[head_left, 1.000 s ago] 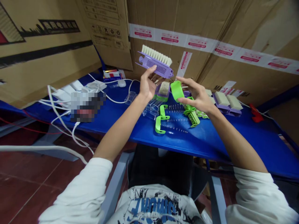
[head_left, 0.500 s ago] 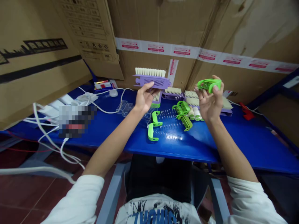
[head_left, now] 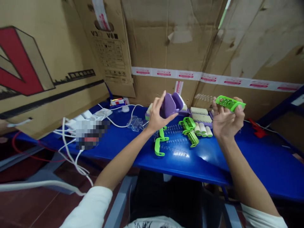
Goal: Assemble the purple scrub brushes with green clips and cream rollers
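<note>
My left hand (head_left: pixel 155 116) is closed around a purple brush (head_left: pixel 170 106), held up with its smooth end plates facing me; most of its bristles are hidden. On the right, my right hand (head_left: pixel 224 123) grips a green plastic bracket (head_left: pixel 229 102) in the air. A see-through strip with rows of small shiny teeth (head_left: pixel 204 97) reaches left from that bracket. Below, on the blue table (head_left: pixel 201 164), lie more toothed strips (head_left: pixel 177 129) between green end pieces (head_left: pixel 159 147) and green brackets (head_left: pixel 187 124).
Cream-bristled purple brushes (head_left: pixel 201 119) line the back. Several pale green-ended rolls (head_left: pixel 203 129) lie before them. A clear plastic tray (head_left: pixel 136 123) sits left of centre. White cables and a power strip (head_left: pixel 82 122) occupy the left; a red object (head_left: pixel 257 129) lies right. Cardboard (head_left: pixel 161 38) walls the back.
My left hand has turned the brush from side-on to end-on and brought it rightward. My right hand still holds the green bracket, now tilted differently. The camera view has shifted up.
</note>
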Tool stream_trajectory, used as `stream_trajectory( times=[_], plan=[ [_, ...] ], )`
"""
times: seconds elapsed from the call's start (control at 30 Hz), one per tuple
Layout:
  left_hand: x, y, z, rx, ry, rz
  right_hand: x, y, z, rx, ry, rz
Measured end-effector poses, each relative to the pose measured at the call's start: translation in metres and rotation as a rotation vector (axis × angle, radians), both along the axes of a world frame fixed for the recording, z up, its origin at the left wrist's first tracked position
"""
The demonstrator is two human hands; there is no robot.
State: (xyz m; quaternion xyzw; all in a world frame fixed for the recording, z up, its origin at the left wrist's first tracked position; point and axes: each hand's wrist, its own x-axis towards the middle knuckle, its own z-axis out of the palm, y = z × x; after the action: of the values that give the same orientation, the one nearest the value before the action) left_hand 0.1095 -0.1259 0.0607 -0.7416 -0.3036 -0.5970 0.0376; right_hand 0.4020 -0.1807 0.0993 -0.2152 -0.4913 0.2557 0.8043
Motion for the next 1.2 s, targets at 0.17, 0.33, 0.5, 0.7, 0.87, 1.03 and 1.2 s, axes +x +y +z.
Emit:
stream_trajectory(
  times=[0.17,0.33,0.5,0.7,0.87,1.03,1.2],
  plan=[
    [-0.009,-0.007,0.009,0.170,0.265,0.065,-0.020,-0.016,0.013,0.162,-0.144,-0.119],
    [-0.016,0.006,0.004,0.185,0.328,0.036,-0.015,-0.010,0.007,0.192,-0.308,-0.236],
    [-0.009,0.001,-0.002,0.225,0.417,0.011,-0.006,-0.009,-0.002,0.098,-0.666,-0.147],
    [-0.004,-0.008,0.002,0.150,0.535,-0.030,-0.010,-0.010,-0.006,0.019,-0.892,0.073],
    [-0.004,-0.005,0.002,0.096,0.508,-0.085,-0.006,-0.011,0.001,-0.014,-0.894,0.123],
    [-0.003,-0.006,0.000,0.145,0.526,-0.078,-0.002,-0.014,0.004,-0.038,-0.971,0.154],
    [-0.002,-0.010,-0.001,0.297,0.570,-0.007,-0.006,-0.014,-0.004,0.015,-1.116,0.089]
  ],
)
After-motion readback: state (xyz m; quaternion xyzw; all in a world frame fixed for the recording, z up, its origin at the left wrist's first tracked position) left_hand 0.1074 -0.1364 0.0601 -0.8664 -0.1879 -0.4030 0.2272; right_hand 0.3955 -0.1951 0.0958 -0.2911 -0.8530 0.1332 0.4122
